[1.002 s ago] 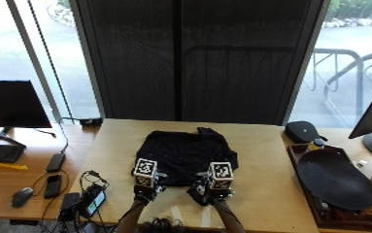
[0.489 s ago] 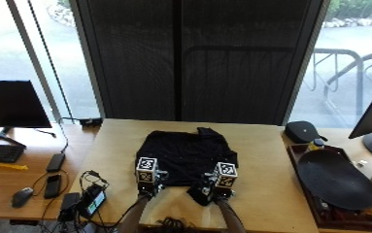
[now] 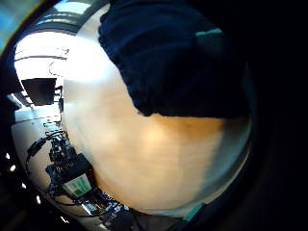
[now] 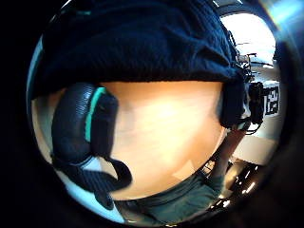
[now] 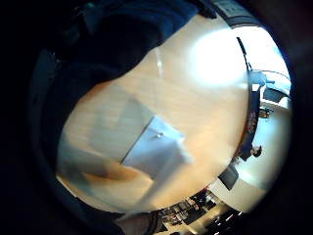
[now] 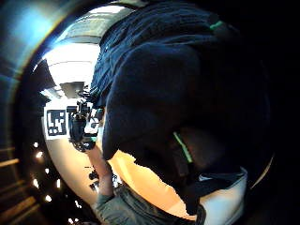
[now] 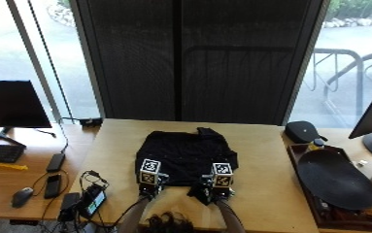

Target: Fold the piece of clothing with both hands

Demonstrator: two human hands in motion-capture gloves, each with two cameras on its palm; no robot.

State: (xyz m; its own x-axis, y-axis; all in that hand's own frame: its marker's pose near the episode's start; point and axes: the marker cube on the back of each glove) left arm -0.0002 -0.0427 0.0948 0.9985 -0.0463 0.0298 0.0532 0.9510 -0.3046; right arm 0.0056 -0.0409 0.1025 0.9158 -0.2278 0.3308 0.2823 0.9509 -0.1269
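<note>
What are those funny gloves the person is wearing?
Both hands wear black gloves. The left hand and the right hand each carry a cube with black-and-white square patterns on top. In the left thumb side palm view, a padded black finger shows a teal stripe. A dark greenish sleeve covers one forearm there.

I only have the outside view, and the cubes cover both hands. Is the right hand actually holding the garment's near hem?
Observer: It looks so. In its thumb side palm view, the black garment is bunched over the thumb of the right hand.
Operator: And the left hand?
Observer: The grip of the left hand is hidden. Its thumb side palm view shows the hem running across to the right hand, with bare table on the near side.
</note>
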